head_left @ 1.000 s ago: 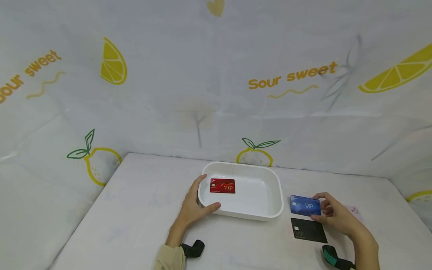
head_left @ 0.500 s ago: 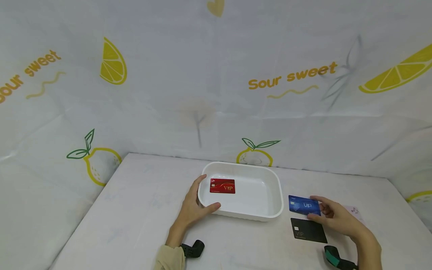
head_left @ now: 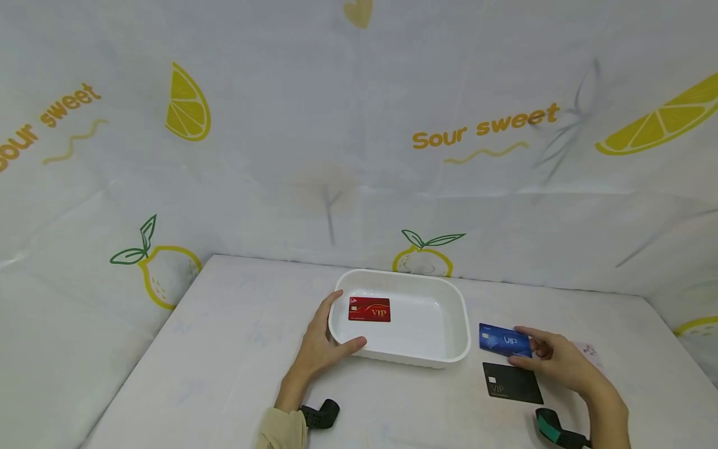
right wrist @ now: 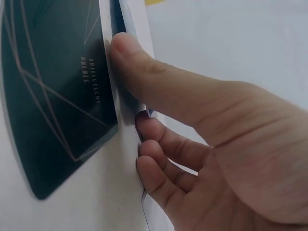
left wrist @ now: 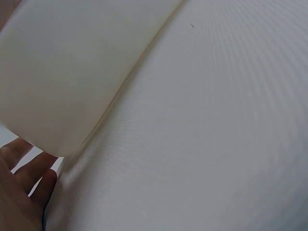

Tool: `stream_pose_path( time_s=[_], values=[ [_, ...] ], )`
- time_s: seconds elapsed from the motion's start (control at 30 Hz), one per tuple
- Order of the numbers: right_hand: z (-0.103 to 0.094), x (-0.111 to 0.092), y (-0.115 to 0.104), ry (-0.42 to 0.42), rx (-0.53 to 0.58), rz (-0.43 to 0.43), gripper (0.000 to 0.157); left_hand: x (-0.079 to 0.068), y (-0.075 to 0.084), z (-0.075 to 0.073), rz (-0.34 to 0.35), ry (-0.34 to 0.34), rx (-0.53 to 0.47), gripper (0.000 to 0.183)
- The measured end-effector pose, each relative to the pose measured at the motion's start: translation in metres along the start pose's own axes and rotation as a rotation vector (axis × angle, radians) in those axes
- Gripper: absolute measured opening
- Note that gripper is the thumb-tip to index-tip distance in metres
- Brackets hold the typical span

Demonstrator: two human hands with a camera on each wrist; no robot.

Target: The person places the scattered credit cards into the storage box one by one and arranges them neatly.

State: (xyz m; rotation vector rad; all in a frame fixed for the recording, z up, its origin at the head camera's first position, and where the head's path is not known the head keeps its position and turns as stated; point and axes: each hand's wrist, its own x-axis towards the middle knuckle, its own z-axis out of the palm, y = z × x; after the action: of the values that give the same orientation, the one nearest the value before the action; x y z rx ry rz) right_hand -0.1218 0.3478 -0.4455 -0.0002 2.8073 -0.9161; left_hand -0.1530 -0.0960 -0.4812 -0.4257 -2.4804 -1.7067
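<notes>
My left hand [head_left: 322,342] holds the near-left corner of a white plastic tray [head_left: 460,324], index finger along the left side and thumb at the front rim. Its fingers [left wrist: 36,171] also show against the tray's outer wall [left wrist: 82,72] in the left wrist view. A red VIP card [head_left: 369,309] lies inside. Right of the tray, my right hand [head_left: 561,362] pinches a blue VIP card [head_left: 505,341] by its right end, between thumb and fingers. Just in front of it lies a black VIP card [head_left: 512,382], large in the right wrist view [right wrist: 57,91].
A pale pink patterned card [head_left: 589,352] lies partly hidden behind my right hand. The white-covered table [head_left: 224,362] meets a lemon-printed cloth wall [head_left: 269,187] at the back. Dark wrist mounts stick out by the left wrist [head_left: 322,414] and right wrist [head_left: 555,427].
My right hand and the blue card have shifted slightly left, and the card's angle has changed a little. The left hand, tray, red card and black card stay in place.
</notes>
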Motion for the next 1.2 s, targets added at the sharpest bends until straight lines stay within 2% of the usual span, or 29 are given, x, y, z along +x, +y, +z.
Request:
stream_pose_path(
  time_s=[0.43, 0.7, 0.93, 1.2],
  values=[
    [-0.004, -0.002, -0.007, -0.005, 0.003, 0.013, 0.072, 0.001, -0.001, 0.001, -0.007, 0.0, 0.0, 0.097],
    [-0.005, -0.007, -0.013, 0.07, -0.01, -0.029, 0.067, 0.0, -0.001, 0.001, -0.005, 0.002, 0.002, 0.097],
    [-0.011, -0.011, -0.024, 0.12, -0.036, -0.006, 0.069, 0.0, -0.002, 0.001, -0.004, 0.003, 0.009, 0.096],
    [-0.01, -0.016, -0.039, 0.17, -0.012, -0.079, 0.062, -0.001, -0.002, 0.0, -0.005, 0.003, 0.002, 0.097]
  ],
)
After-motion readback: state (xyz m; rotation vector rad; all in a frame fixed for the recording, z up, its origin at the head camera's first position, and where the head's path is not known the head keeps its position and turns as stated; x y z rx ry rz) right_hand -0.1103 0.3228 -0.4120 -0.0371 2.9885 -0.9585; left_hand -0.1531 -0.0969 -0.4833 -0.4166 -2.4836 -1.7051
